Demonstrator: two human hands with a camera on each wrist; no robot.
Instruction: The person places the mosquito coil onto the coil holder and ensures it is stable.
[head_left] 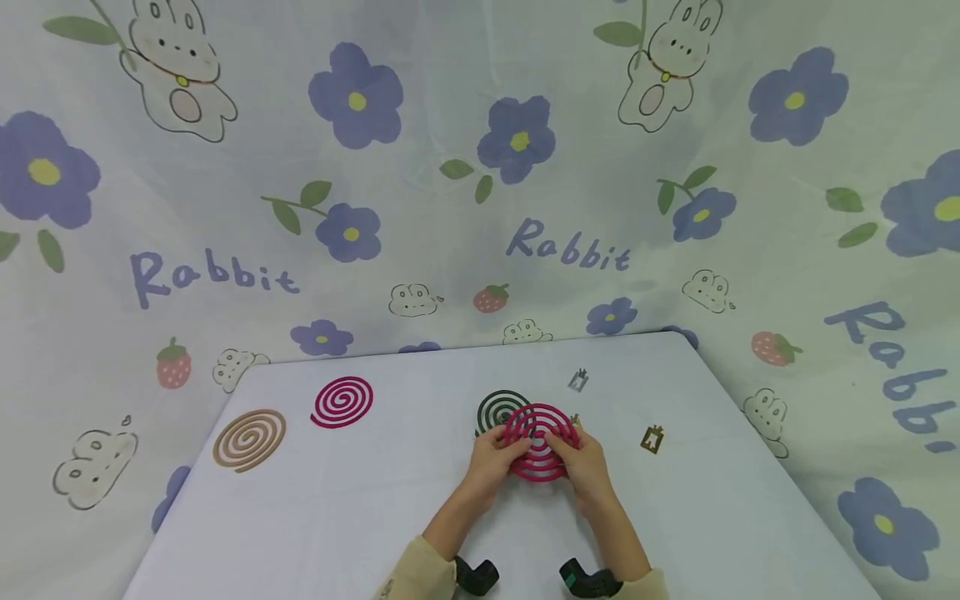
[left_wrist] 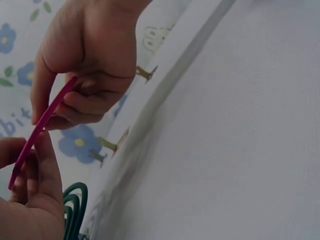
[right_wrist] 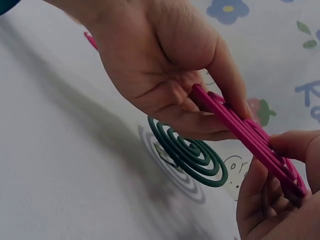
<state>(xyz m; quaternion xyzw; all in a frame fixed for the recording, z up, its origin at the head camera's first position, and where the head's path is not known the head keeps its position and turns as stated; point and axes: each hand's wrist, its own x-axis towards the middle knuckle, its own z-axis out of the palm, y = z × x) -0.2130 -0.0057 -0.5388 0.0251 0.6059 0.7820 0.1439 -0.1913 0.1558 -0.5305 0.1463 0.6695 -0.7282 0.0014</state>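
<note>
Both hands hold a pink mosquito coil (head_left: 539,445) up in front of the body, tilted, its spiral face towards the head camera. My left hand (head_left: 491,458) pinches its left edge between thumb and fingers; my right hand (head_left: 588,467) pinches the right side the same way. In the right wrist view the coil (right_wrist: 250,142) appears nearly edge-on between the two hands. Behind the left hand, a dark green mosquito coil (head_left: 495,408) sits raised over the table with its shadow below (right_wrist: 187,150). The pink coil partly covers it in the head view.
On the left of the white table (head_left: 360,517) lie a tan coil (head_left: 250,439) and another pink coil (head_left: 342,402). Small metal coil stands are on the right: a silver one (head_left: 578,380), a gold-brown one (head_left: 652,438), and a gold one (head_left: 576,419) partly behind the held coil.
</note>
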